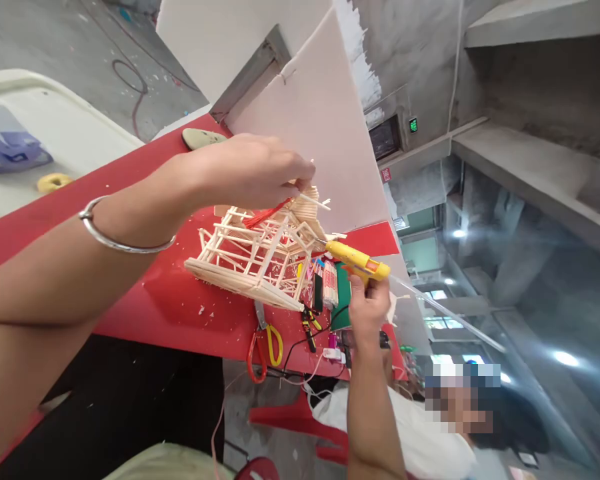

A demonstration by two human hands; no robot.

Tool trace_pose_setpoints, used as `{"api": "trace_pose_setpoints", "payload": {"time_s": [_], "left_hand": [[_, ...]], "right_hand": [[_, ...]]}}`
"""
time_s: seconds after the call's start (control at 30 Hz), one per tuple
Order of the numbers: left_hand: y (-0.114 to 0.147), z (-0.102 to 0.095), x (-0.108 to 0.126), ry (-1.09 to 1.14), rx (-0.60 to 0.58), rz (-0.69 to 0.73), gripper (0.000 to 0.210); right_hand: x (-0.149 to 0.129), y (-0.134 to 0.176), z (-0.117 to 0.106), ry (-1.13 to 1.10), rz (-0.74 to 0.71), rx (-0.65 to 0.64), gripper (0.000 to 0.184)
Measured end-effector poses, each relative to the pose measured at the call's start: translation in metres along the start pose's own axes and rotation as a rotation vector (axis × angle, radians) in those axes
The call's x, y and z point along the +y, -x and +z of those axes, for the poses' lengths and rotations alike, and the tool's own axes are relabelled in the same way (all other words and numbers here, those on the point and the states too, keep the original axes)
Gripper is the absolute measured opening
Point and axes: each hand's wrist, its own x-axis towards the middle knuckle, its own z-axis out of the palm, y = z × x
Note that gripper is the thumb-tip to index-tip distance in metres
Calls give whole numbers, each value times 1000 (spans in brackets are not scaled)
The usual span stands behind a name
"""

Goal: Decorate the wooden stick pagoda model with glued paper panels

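Note:
On the red table stands a model frame [253, 250] built of thin wooden sticks, with a red tassel-like strand [266, 215] across its top. My left hand [260, 170], a silver bangle on its wrist, is above the frame with its fingers pinched on a thin wooden stick [315, 201]. Its fingertips are partly hidden behind the hand. My right hand [367, 303] is wrapped round a yellow hot glue gun [356, 258], whose nozzle points at the upper right part of the frame. A long clear glue stick [450, 313] sticks out of the gun's back.
Red-and-yellow-handled scissors [267, 347] and black-and-yellow pliers [309, 328] lie near the edge of the red table [180, 313]. Cables and a white plug [333, 354] are close by. White boards [315, 120] stand behind. A person in white [405, 427] is at lower right.

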Motion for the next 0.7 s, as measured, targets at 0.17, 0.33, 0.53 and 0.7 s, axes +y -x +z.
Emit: {"api": "trace_pose_setpoints", "payload": {"time_s": [0.17,0.33,0.53,0.7], "left_hand": [[-2,-2,-1,-31,-2,7,39],[1,-8,4,-73,-55,-19,37],[2,-9,5,-89,-59,3,36],[1,-8,5,-99,-78,-15,35]], "right_hand": [[11,32,51,-499,317,37,50],[-1,53,77,-766,477,71,53],[-9,59,93,-834,560,14,53],[-5,62,101,-904,602,58,47]]}}
